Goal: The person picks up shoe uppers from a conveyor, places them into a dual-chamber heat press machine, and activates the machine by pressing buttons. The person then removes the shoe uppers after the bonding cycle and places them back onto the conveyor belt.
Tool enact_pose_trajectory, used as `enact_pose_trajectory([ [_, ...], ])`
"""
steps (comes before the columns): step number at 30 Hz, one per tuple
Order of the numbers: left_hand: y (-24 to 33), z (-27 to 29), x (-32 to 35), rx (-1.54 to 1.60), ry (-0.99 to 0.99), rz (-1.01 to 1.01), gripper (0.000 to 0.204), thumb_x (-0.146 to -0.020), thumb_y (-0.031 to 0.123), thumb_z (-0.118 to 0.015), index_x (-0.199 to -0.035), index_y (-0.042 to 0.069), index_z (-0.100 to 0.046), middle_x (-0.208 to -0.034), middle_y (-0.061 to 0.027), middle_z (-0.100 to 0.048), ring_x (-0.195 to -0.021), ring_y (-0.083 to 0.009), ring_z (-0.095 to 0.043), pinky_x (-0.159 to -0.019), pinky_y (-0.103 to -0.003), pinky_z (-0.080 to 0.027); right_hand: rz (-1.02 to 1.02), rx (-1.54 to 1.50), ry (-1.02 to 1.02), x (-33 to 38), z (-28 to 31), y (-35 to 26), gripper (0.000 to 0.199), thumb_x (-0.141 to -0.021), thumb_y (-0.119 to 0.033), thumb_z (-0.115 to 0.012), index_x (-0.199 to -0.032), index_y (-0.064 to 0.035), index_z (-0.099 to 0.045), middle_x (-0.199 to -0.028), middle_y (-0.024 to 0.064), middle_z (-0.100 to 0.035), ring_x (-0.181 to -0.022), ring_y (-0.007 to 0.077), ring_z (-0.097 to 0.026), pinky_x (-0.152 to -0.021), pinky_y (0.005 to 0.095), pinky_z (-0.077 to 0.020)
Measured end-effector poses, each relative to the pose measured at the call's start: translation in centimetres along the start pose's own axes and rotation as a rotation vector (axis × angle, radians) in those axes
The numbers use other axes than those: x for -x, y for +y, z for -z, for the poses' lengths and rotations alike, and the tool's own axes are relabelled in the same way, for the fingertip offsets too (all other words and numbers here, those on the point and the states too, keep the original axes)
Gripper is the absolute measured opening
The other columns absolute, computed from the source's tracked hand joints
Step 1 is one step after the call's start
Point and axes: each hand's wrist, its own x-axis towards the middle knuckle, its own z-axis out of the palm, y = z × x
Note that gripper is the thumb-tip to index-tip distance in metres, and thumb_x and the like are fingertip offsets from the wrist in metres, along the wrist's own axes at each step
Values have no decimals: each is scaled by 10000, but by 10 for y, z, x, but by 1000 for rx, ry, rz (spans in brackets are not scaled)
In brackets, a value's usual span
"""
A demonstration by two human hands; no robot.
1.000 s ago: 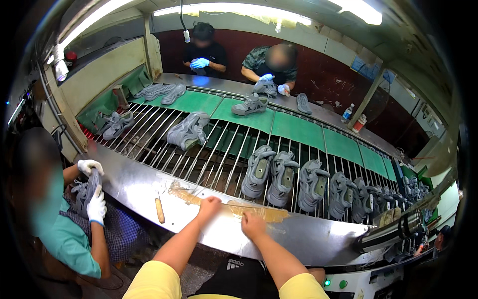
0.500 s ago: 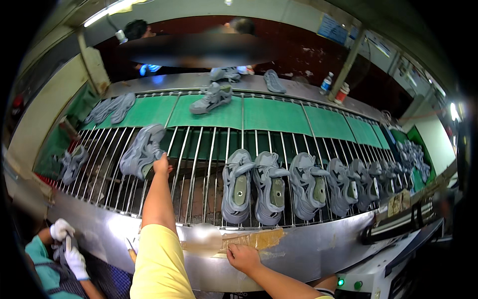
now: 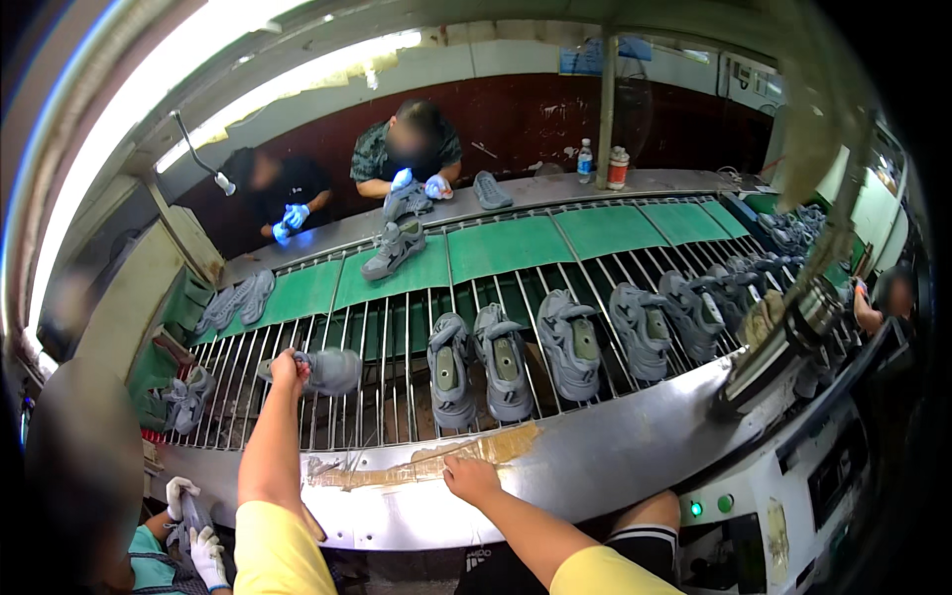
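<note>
My left hand [image 3: 287, 372] grips a grey sneaker [image 3: 334, 372] by one end. The shoe is held over the left part of the roller rack and is smeared by motion. My right hand [image 3: 470, 479], loosely curled with nothing visible in it, rests on the metal front ledge [image 3: 615, 428] beside the brown tape [image 3: 416, 466]. Closest to it on the bars stands a grey sneaker [image 3: 449, 375] with a greenish insole. Another grey sneaker [image 3: 503, 365] stands beside that one, in a row running off to the right.
Across the rack runs a green belt [image 3: 506, 244] carrying a grey sneaker [image 3: 395, 250] and several grey soles [image 3: 238, 299]. Two gloved people work behind the far ledge. Another person's white-gloved hand [image 3: 208, 557] is at lower left. A machine [image 3: 739, 526] stands at right.
The sneaker in my left hand has swung from upright to lying sideways. My right hand stays on the ledge. My view has tilted up and turned, showing more of the people opposite.
</note>
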Motion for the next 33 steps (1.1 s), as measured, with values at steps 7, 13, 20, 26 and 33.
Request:
enact_pose_trajectory([
  [7, 62, -17, 288, 77, -554, -11, 313, -929, 261, -505, -650, 142, -427, -505, 40, -358, -399, -101, -346, -383, -235, -282, -120, -326, 273, 56, 53, -86, 1022, -713, -319, -733, -1463, -8, -114, -1313, 276, -422, -1160, 437, -455, -988, 473, -380],
  [13, 65, 9, 471, 130, -1058, -92, 400, -842, 283, -592, -891, -113, -607, -665, -118, -603, -481, -138, -529, -398, -248, -404, 55, -1413, 161, 108, 154, -79, 744, -834, -467, -574, -1405, -75, -304, -1373, 182, -413, -1215, 327, -437, -1014, 447, -365],
  [20, 69, -5, 550, 99, -1548, -116, 360, -844, 238, -605, -708, -95, -575, -664, -157, -613, -544, -191, -567, -501, -321, -455, 389, -1641, 368, 262, 268, -97, 1040, -760, -386, -714, -1449, -143, 26, -1447, 198, -269, -1317, 339, -351, -1065, 522, -297],
  [26, -8, -73, 574, 263, -1651, 160, 324, -841, 231, -628, -707, -64, -625, -703, -165, -654, -596, -257, -628, -582, -373, -521, 271, -1432, 595, 348, 273, -66, 1233, -641, -262, -817, -1489, -109, 65, -1510, 122, -199, -1362, 277, -287, -1092, 428, -253],
  [33, -103, -106, 580, -567, -1508, -1372, 66, -775, 51, -645, -721, 13, -645, -649, -116, -595, -557, -265, -574, -529, -328, -450, -530, -1306, 1391, 460, 305, 17, 856, -513, -115, -516, -1358, -33, -410, -1147, 132, -582, -964, 275, -560, -875, 354, -463],
])
